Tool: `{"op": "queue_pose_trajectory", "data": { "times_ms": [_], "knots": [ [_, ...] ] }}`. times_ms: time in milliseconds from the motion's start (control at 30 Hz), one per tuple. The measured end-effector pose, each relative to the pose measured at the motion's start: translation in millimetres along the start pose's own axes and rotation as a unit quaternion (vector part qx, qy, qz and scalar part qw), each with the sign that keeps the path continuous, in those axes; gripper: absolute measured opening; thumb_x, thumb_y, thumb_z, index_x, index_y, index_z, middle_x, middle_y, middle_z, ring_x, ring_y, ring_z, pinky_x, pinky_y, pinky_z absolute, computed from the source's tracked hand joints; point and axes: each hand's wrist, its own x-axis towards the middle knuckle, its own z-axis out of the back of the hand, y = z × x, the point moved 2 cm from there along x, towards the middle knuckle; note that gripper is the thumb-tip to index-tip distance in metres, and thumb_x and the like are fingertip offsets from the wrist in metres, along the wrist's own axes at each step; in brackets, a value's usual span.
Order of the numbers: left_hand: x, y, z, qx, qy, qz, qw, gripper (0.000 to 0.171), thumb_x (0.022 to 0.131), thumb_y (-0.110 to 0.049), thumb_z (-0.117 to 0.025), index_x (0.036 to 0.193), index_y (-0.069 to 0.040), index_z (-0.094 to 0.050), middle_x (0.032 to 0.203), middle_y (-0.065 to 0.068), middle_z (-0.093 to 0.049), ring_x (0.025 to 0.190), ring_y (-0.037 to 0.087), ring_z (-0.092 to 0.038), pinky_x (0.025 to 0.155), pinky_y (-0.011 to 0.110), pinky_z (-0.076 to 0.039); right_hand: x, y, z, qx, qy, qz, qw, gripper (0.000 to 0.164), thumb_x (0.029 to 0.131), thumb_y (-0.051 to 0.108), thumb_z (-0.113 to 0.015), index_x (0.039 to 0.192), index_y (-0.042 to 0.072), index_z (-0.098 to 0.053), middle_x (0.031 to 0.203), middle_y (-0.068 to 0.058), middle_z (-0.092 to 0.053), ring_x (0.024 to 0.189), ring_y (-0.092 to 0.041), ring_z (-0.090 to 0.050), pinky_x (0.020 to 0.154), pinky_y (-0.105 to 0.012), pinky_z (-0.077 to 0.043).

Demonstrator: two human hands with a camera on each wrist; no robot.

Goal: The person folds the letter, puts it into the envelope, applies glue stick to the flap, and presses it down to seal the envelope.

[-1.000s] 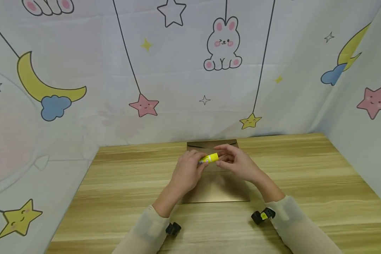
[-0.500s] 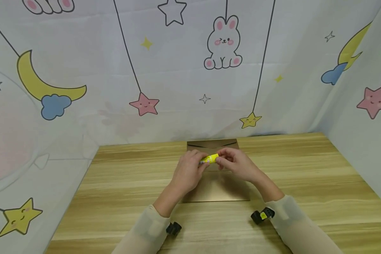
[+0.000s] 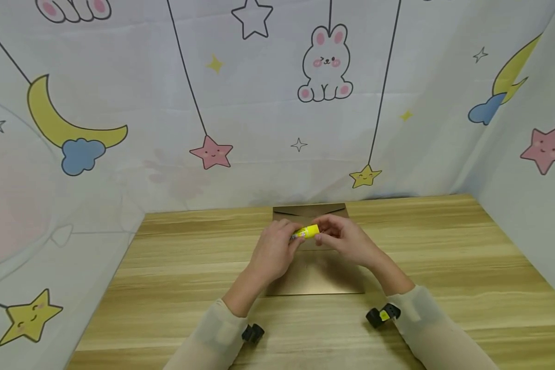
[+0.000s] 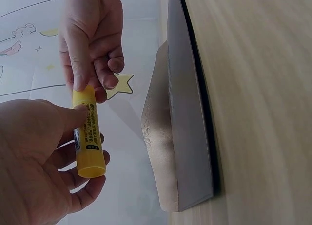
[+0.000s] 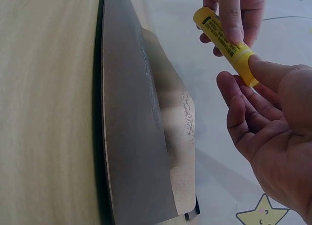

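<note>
My left hand (image 3: pixel 274 249) grips a yellow glue stick (image 4: pixel 89 132) around its body, thumb on one side and fingers on the other. The stick is tilted, its capped end toward my right hand (image 3: pixel 349 239). In the right wrist view, the right thumb (image 5: pixel 268 71) lies on the yellow cap (image 5: pixel 249 78) with curled fingers beneath it. Both hands are above a bronze-brown envelope (image 3: pixel 321 275) on the table. Seen from the wrists, a flap (image 4: pixel 158 132) of the envelope stands out from its flat body, with a rough, wrinkled-looking patch. The hands hide part of the envelope.
The wood-grain table (image 3: pixel 189 267) ends at a white cloth backdrop (image 3: pixel 259 103) printed with stars, moons and rabbits, which also hangs at both sides. Black camera mounts (image 3: pixel 253 334) sit on the wrists over light sleeves (image 3: pixel 213 336).
The right fingers were spread off the cap a second ago, then came together on its end. Now they are slightly looser there. The left hand and envelope stay in place.
</note>
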Motion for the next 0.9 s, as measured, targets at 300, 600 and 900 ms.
{"op": "queue_pose_trajectory", "data": {
  "times_ms": [300, 600, 900],
  "knots": [
    [0.0, 0.4, -1.3, -0.001, 0.004, 0.0, 1.0, 0.025, 0.095, -0.017, -0.083, 0.116, -0.004, -0.076, 0.105, 0.004, -0.071, 0.09, 0.022, -0.062, 0.081, 0.038, -0.054, 0.4, -0.6, -2.9, -0.024, 0.007, -0.001, 1.0, 0.022, 0.107, 0.014, -0.067, 0.124, -0.001, -0.066, 0.099, -0.021, -0.072, 0.087, -0.034, -0.072, 0.081, -0.044, -0.061],
    [-0.9, -1.3, -2.9, -0.001, 0.009, 0.002, 1.0, 0.026, 0.094, -0.016, -0.084, 0.116, -0.004, -0.076, 0.104, 0.004, -0.071, 0.091, 0.022, -0.063, 0.08, 0.038, -0.054, 0.3, -1.2, -4.6, -0.043, -0.005, -0.024, 0.999, 0.021, 0.11, 0.021, -0.063, 0.113, 0.001, -0.069, 0.086, -0.009, -0.071, 0.079, -0.023, -0.071, 0.072, -0.046, -0.059],
    [-1.2, -2.9, -4.2, -0.004, 0.009, 0.012, 0.9999, 0.026, 0.095, -0.019, -0.083, 0.116, -0.005, -0.075, 0.106, 0.003, -0.071, 0.094, 0.021, -0.064, 0.083, 0.04, -0.055, -1.1, -0.8, -6.2, -0.062, -0.041, -0.044, 0.996, 0.027, 0.109, 0.031, -0.064, 0.102, 0.006, -0.072, 0.084, -0.007, -0.072, 0.075, -0.021, -0.071, 0.065, -0.03, -0.051]
  ]
}}
